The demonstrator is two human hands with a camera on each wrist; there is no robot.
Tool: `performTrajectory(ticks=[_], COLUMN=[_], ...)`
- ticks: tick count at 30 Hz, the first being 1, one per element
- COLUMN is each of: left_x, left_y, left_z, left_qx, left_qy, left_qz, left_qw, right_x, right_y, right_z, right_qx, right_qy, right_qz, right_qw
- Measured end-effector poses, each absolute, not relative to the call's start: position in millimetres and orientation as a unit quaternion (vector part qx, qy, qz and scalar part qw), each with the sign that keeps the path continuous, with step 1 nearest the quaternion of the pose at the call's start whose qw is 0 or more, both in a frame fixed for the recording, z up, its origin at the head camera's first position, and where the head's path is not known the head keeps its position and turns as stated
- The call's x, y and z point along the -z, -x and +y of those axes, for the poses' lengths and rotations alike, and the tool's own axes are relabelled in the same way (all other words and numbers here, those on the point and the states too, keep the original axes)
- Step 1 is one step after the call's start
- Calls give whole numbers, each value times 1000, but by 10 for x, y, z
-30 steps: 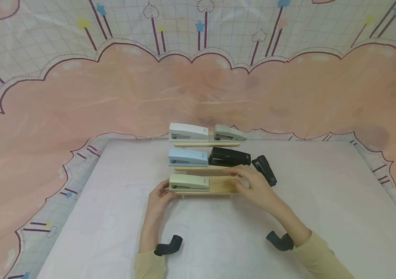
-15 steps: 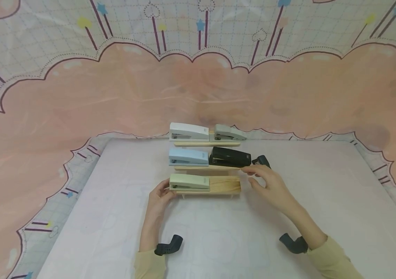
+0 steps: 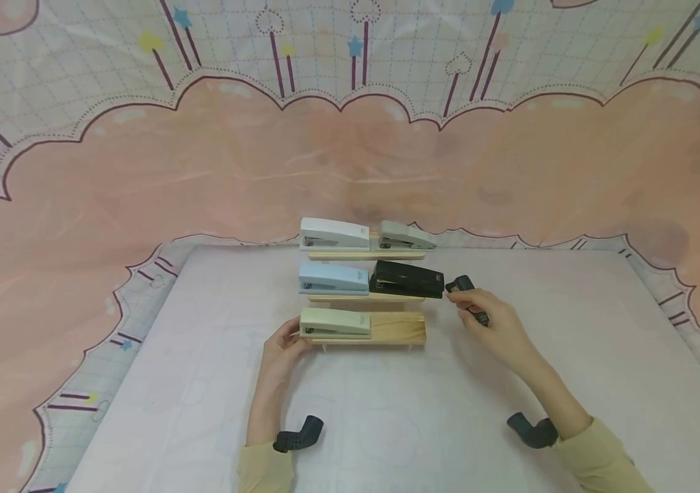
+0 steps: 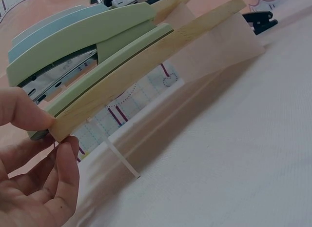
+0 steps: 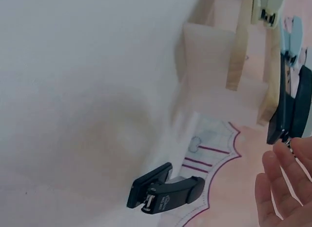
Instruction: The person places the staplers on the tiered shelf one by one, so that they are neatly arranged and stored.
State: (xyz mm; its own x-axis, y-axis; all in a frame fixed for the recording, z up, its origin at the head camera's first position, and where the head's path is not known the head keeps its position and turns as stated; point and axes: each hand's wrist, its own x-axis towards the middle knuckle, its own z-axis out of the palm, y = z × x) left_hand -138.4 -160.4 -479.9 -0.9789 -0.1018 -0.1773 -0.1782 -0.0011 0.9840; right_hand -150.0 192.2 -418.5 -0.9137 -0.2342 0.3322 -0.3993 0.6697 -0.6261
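Note:
My left hand [image 3: 278, 355] pinches the left end of the lowest wooden shelf [image 3: 397, 327], thumb on top and fingers below. On that shelf sits a pale green stapler [image 3: 334, 322], its rear beside my thumb; the right half is bare wood. My right hand [image 3: 499, 325] hovers right of the shelves with relaxed fingers and nothing in them. In the head view it partly covers a small black stapler [image 5: 168, 192] on the table; the right wrist view shows the fingertips apart from it. A large black stapler [image 3: 408, 278] on the middle shelf reaches close to those fingertips.
A light blue stapler [image 3: 333, 277] shares the middle shelf with the large black one. The top shelf holds a white stapler [image 3: 334, 234] and a grey-green stapler [image 3: 407, 235]. White cloth covers the table [image 3: 374, 424]; a patterned drape [image 3: 350, 164] hangs behind.
My right hand has moved off the lowest shelf's bare right end, going right to the small black stapler. The left hand has stayed in place.

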Motion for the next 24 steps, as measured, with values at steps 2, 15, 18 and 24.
performTrajectory(ticks=[2,15,18,24], left_x=[4800,4808,4801,4813], left_y=[1381,1389,1385,1391], left_z=[-1605,-1609,-1607,-1611], left_qx=[-701,-694,-692,-692], left_qy=[99,105,105,108], left_qz=[706,712,713,713], left_qw=[27,25,25,22], right_x=[4200,4353,4402,4467], right_y=[1517,1610,1634,1687], right_z=[1954,2146,2179,2204], right_qx=[-369,-357,-365,-381], right_qy=[-165,-138,-127,-108], right_qz=[-908,-913,-911,-908], right_qw=[114,142,143,139])
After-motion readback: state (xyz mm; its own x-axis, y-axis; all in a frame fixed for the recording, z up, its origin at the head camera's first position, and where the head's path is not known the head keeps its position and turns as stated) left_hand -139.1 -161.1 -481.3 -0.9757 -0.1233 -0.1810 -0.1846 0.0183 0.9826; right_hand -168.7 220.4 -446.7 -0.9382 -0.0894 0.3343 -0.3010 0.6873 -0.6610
